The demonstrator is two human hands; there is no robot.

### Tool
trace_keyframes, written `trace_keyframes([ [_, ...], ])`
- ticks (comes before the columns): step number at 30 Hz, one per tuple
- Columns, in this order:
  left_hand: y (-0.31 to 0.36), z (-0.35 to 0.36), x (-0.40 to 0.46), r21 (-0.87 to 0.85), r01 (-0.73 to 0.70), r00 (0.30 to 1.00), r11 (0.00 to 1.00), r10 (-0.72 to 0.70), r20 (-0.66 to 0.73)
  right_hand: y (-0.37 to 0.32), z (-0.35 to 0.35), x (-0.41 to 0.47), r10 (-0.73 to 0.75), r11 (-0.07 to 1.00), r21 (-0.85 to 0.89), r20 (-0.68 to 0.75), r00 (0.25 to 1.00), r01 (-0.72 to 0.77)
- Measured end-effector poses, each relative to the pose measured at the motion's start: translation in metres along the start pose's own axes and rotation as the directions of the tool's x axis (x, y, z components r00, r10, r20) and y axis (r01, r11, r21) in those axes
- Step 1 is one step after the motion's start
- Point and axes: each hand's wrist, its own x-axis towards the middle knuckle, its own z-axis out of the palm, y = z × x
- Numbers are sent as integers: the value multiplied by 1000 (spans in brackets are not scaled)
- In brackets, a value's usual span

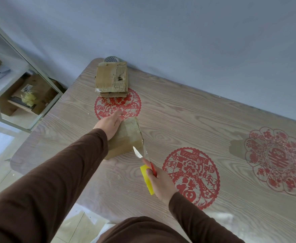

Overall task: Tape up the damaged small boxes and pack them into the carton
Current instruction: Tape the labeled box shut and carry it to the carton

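While the left hand (pixel 111 124) presses flat on the small brown taped cardboard box (pixel 124 137) at centre frame, the right hand (pixel 159 181) grips a yellow-handled tape cutter (pixel 148 178) on the wood-grain bench (pixel 196 120).

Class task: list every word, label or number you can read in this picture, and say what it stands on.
"福": large character low in the near red paper-cut on the table.
Small characters round that design: too small to be sure.
Right paper-cut, centre character: blurred.
Label on the shelf carton: unreadable.

Left hand (pixel 111 124) pressing flat on small box (pixel 124 137) at bench (pixel 196 120) centre; right hand (pixel 158 181) gripping tape dispenser (pixel 148 178) just beside box; torn box (pixel 111 77) beyond
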Motion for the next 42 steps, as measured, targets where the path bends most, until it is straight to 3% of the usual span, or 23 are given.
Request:
trace_keyframes([
  [4, -5, 7, -5, -162, -120, 976, 979, 86, -198, 3, 4, 2, 6, 1000, 2, 6, 1000, -6],
  [6, -8, 14, -16, 26, -304, 899, 952, 296, -324, 2, 4, 2, 19, 1000, 19, 14, 1000, -19],
  [8, -12, 21, -22, 267, -467, 808, 843, 530, -257, 2, 4, 2, 22, 1000, 12, 23, 999, -22],
  [9, -13, 24, -22, 307, -506, 802, 806, 570, -176, 2, 4, 2, 27, 1000, 8, 25, 999, -28],
  [12, -10, 22, -16, 260, -487, 866, 834, 499, 22, 5, 4, 2, 35, 999, 12, -2, 999, -35],
  [17, -7, 14, -19, 453, -438, 899, 776, 385, 208, 4, 5, 5, 31, 999, 36, -7, 999, -31],
  [22, 5, 6, -18, 505, -279, 957, 817, 194, 215, -3, 2, 2, 2, 998, 56, 16, 1000, -2],
  [24, 8, -3, -13, 419, -220, 961, 881, 121, 249, -10, -1, 0, -10, 993, 115, -12, 1000, 11],
  [27, 7, -28, 1, 140, -115, 932, 983, 58, 358, -27, -13, 1, -66, 982, 173, -76, 995, 79],
  [30, 7, -47, 8, -80, 9, 905, 997, 25, 424, -50, -27, 5, -128, 971, 193, -90, 988, 143],
  [34, 4, -63, 6, -419, 215, 848, 882, 45, 529, -78, -45, 7, -161, 965, 200, -59, 985, 169],
  [39, -12, -60, 2, -504, 366, 766, 783, 54, 640, -91, -52, 2, -150, 965, 213, -16, 989, 150],
  [42, -25, -37, 1, -516, 414, 780, 750, -1, 625, -92, -48, 9, -122, 982, 147, 17, 992, 118],
])
